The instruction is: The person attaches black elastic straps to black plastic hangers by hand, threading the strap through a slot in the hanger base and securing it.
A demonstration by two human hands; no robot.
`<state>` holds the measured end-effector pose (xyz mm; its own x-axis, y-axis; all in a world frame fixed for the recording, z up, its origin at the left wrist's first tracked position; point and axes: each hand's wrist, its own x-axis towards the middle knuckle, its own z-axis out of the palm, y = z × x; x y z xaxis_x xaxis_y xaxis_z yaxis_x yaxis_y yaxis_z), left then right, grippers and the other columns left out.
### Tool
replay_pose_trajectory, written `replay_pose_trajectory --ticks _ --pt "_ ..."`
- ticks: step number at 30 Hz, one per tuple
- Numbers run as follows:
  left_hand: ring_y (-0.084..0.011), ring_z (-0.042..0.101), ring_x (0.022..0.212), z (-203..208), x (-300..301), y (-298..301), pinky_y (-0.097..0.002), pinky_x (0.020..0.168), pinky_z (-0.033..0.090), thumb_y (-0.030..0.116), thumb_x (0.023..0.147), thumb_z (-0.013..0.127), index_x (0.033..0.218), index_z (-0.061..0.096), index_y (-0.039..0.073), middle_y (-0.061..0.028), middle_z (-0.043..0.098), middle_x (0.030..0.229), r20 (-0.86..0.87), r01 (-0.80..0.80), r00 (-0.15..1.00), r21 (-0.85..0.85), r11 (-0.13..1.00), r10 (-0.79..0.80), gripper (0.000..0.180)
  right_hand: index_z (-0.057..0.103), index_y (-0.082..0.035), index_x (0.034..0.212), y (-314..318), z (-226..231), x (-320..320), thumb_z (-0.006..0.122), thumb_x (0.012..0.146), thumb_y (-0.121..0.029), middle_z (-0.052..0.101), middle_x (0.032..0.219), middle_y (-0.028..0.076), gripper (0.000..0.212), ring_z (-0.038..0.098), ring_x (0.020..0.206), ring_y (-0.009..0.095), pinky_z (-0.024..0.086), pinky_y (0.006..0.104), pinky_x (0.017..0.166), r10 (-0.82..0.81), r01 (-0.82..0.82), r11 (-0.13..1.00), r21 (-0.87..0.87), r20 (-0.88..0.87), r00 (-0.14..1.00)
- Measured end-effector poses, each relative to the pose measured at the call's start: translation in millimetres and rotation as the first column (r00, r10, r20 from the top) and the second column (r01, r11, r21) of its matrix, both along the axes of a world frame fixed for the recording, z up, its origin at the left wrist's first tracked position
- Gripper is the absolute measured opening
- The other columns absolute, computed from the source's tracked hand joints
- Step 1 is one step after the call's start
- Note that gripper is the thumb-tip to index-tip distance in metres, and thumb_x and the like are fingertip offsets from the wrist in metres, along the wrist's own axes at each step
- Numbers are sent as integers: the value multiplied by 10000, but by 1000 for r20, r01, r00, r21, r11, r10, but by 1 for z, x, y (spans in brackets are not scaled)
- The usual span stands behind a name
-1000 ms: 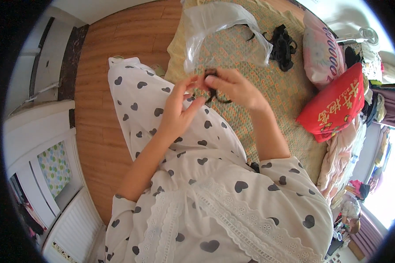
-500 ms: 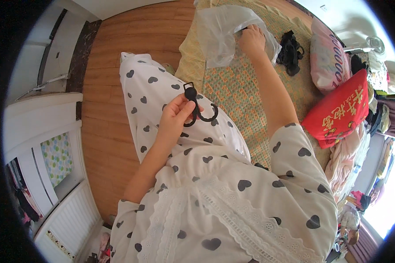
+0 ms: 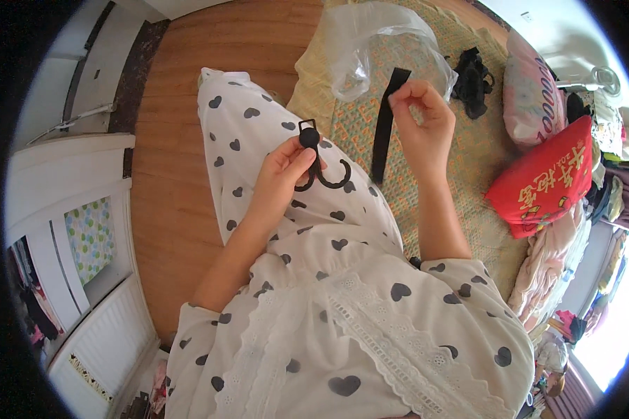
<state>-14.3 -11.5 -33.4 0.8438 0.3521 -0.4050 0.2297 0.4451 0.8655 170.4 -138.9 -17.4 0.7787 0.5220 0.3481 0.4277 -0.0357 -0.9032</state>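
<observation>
Pinching a black hook clip [image 3: 317,162], left hand [image 3: 281,173]; right hand [image 3: 421,126] pinches black strap [image 3: 387,120].

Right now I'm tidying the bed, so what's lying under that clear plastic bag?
The clear plastic bag rests on the patterned green mat, whose weave shows through it. Whether anything is inside cannot be told. The right hand holds a black strap just in front.

Blk strap [image 3: 384,126], blk hook clip [image 3: 316,164]

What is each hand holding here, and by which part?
Left hand pinches a black double hook at its round hub. Right hand holds a black strap near its top end, the rest hanging down.
</observation>
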Motion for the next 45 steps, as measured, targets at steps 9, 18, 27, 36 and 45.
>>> replay_pose_trajectory --ticks 9,18,27,36,45 --pt "-94 580 834 10 -22 3 -219 763 419 193 929 510 1164 561 19 -41 648 923 58 -141 989 166 976 133 296 563 1 908 16 5 -42 625 808 46 595 861 13 126 579 800 75 475 211 741 542 -460 831 314 -647 537" --pt "-26 533 757 22 -32 9 -160 646 374 118 903 548 1136 579 -5 -19 653 877 159 -242 966 277 930 205 265 560 7 888 27 9 -53 626 802 59 605 849 15 120 586 793 69 478 206 731 550 -511 812 280 -660 512" --pt "-59 569 773 24 -35 9 -207 691 429 85 883 573 1107 603 -10 -27 665 874 156 -242 967 334 911 199 246 561 -5 867 31 21 -63 651 815 -10 618 779 16 104 593 717 72 470 190 657 549 -524 800 292 -710 442" --pt "-156 633 788 21 -33 6 -272 735 482 88 846 635 1067 615 -21 -89 679 902 185 -278 960 733 621 211 247 565 -34 873 37 12 -72 684 804 -69 615 751 -1 143 525 612 35 401 172 538 537 -499 803 325 -758 371" --pt "-193 636 772 22 -34 6 -288 710 480 56 816 648 1019 627 -17 -114 668 876 209 -285 955 838 464 210 216 566 -30 874 38 7 -76 687 800 -58 592 775 -14 145 550 644 41 445 173 585 519 -449 822 352 -786 335"
